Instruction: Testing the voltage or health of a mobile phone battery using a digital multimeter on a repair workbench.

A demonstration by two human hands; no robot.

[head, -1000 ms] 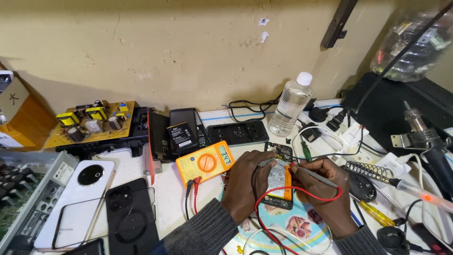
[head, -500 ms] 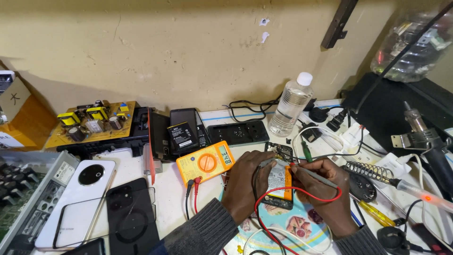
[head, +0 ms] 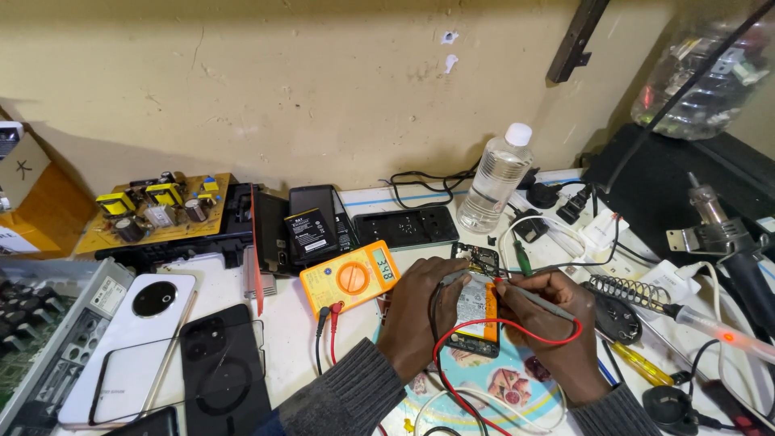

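Your left hand [head: 420, 311] rests on the left edge of the opened phone [head: 476, 311], fingers curled against it, pinning it down on the round printed mat [head: 500, 387]. Whether that hand also pinches a probe cannot be told; a black lead [head: 433, 303] runs under its fingers.

Your right hand [head: 557, 323] is closed around a slim grey test probe [head: 529, 295], held like a pen, tip touching the upper part of the phone beside the small circuit board [head: 482, 258]. A red lead [head: 484, 335] loops from this probe across the lower part of the phone and off toward the near edge of the bench.

The phone lies flat, back cover off, between both hands at centre bench, with its orange-and-grey battery exposed.

The yellow multimeter [head: 351, 277] sits just left of your left hand, tilted, display lit, red and black plugs seated in its lower edge.

Behind the phone: a clear plastic bottle [head: 499, 178] with white cap, upright, and a black phone back cover [head: 406, 227] lying flat.

Right of your right hand: a coiled soldering-iron stand [head: 626, 292] and a yellow-handled screwdriver [head: 638, 363].

Far left: a white phone [head: 133, 339] and a black phone case [head: 222, 367], side by side.
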